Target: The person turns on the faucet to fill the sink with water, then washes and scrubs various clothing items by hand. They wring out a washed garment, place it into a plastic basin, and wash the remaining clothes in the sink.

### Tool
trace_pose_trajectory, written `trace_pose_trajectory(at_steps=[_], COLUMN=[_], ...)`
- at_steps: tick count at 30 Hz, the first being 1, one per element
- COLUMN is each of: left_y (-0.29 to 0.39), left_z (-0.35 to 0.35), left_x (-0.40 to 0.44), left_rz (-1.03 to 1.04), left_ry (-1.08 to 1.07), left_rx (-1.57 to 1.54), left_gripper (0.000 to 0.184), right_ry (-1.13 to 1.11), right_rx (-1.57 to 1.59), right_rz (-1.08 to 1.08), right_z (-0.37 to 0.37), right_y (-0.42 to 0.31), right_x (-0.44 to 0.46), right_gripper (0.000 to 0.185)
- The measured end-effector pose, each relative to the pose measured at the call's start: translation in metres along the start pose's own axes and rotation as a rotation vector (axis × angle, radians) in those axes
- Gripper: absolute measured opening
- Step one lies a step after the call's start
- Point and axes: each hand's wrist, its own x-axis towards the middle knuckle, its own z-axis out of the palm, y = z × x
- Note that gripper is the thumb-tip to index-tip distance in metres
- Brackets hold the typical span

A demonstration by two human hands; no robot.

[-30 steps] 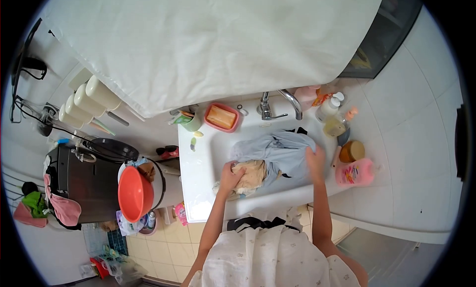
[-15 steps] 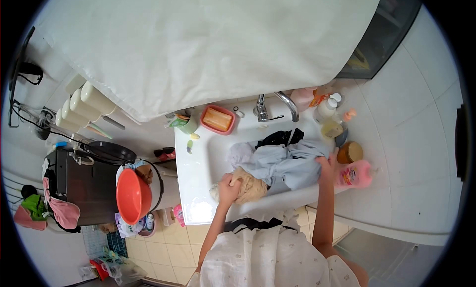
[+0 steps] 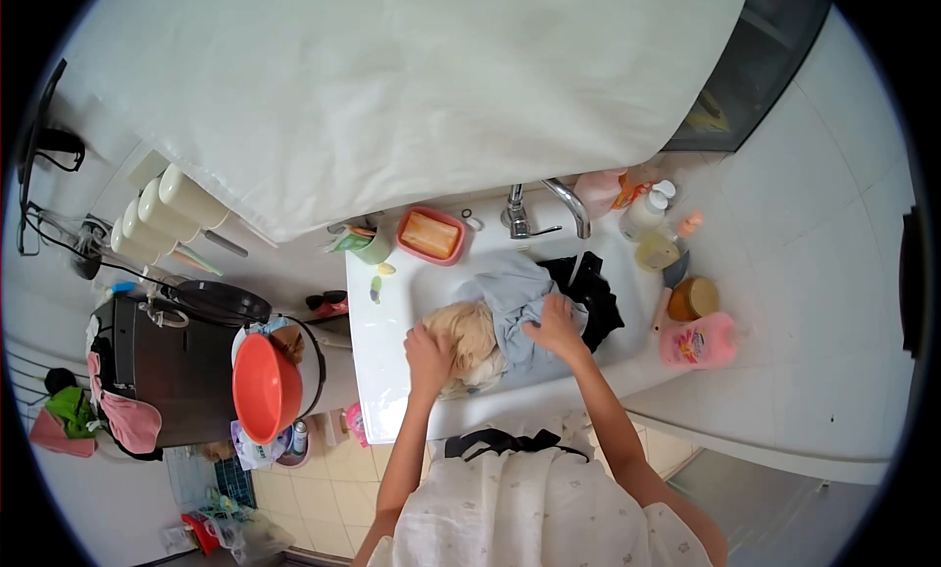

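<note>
A white sink (image 3: 384,410) holds a heap of clothes. On the left of the heap lies a beige garment (image 3: 463,334), and my left hand (image 3: 429,359) rests against its left side with fingers apart. A light blue garment (image 3: 515,297) is bunched up in the middle. My right hand (image 3: 557,330) presses on it, thumb and fingers spread. To the right, a black garment (image 3: 593,297) lies exposed against the basin's wall. Whether cloth is caught under my fingertips is hard to see.
A chrome faucet (image 3: 564,206) stands behind the basin, beside an orange soap bar (image 3: 431,236) in its dish. A pink bottle (image 3: 698,342), an amber jar (image 3: 694,299) and a pump bottle (image 3: 647,214) line the right rim. A red basin (image 3: 267,389) is at left.
The light blue garment has shifted left and bunched up beside the beige one, uncovering more black cloth. My right hand moved left with it; my left hand loosened from the beige garment and moved slightly left.
</note>
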Motion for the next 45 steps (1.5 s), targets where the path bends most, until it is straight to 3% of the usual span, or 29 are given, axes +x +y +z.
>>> trace_pose_trajectory(at_steps=[1, 2, 4, 5, 7, 11, 17, 19, 22, 26, 28, 33, 35, 36, 37, 38, 40, 42, 43, 45], left_y=[0.009, 0.015, 0.021, 0.021, 0.003, -0.032, -0.041, -0.049, -0.050, -0.048, -0.048, -0.031, 0.007, 0.028, 0.044, 0.054, 0.060, 0.055, 0.057, 0.033], left_z=[0.008, 0.013, 0.014, 0.015, 0.032, 0.065, 0.095, 0.106, 0.111, 0.105, 0.102, 0.076, 0.007, -0.027, -0.056, -0.076, -0.101, -0.121, -0.134, -0.123], left_x=[-0.010, -0.016, -0.015, -0.015, -0.006, 0.029, 0.050, 0.056, 0.066, 0.072, 0.069, 0.030, 0.004, -0.017, -0.040, -0.055, -0.071, -0.079, -0.084, -0.081], left_rz=[0.143, 0.287, 0.280, 0.274, 0.316, 0.408, 0.356, 0.357, 0.350, 0.349, 0.376, 0.207, 0.315, 0.383, 0.440, 0.442, 0.436, 0.686, 0.566, 0.356], left_ry=[0.120, 0.241, 0.144, 0.042, 0.070, 0.062, -0.004, -0.025, -0.093, -0.166, -0.104, -0.177, -0.725, -0.770, -0.795, -0.823, -0.829, -0.902, -0.891, -0.654], left_rx=[0.015, 0.031, 0.132, 0.231, 0.265, 0.335, 0.382, 0.420, 0.468, 0.444, 0.363, 0.375, 0.320, -0.028, -0.380, -0.452, -0.519, -0.456, -0.584, -0.820], left_gripper=[0.045, 0.054, 0.060, 0.066, 0.066, 0.068, 0.066, 0.067, 0.068, 0.068, 0.067, 0.060, 0.051, 0.045, 0.039, 0.034, 0.030, 0.026, 0.022, 0.020], right_ry=[-0.013, -0.017, 0.306, 0.296, 0.218, 0.165, -0.030, 0.153, 0.202, 0.176, 0.168, 0.187, 0.202, 0.196, 0.203, 0.211, 0.245, 0.229, 0.272, 0.250], right_rx=[-0.040, -0.040, 0.050, 0.051, -0.101, -0.058, -0.157, -0.310, -0.320, -0.290, -0.288, -0.308, -0.320, -0.319, -0.330, -0.340, -0.357, -0.310, -0.292, -0.242], right_rz=[0.021, 0.021, -0.292, -0.287, -0.339, -0.324, -0.119, -0.287, -0.305, -0.300, -0.297, -0.303, -0.282, -0.289, -0.273, -0.260, -0.284, -0.260, -0.269, -0.266], right_z=[-0.014, -0.014, -0.014, -0.010, 0.003, 0.018, 0.032, 0.049, 0.063, 0.063, 0.062, 0.055, 0.056, 0.056, 0.057, 0.058, 0.061, 0.057, 0.052, 0.047], right_y=[-0.009, -0.011, -0.013, -0.014, -0.015, -0.021, -0.027, -0.018, -0.015, -0.012, -0.012, -0.012, -0.012, -0.012, -0.012, -0.012, -0.012, -0.015, -0.019, -0.018], right_x=[-0.001, 0.004, 0.012, 0.016, 0.027, 0.038, 0.005, -0.007, 0.001, 0.014, 0.012, 0.005, 0.001, 0.000, -0.001, -0.003, -0.002, -0.003, -0.006, -0.005], right_gripper=[0.061, 0.061, 0.071, 0.071, 0.070, 0.061, 0.053, 0.059, 0.067, 0.071, 0.071, 0.072, 0.072, 0.072, 0.072, 0.072, 0.073, 0.072, 0.064, 0.058])
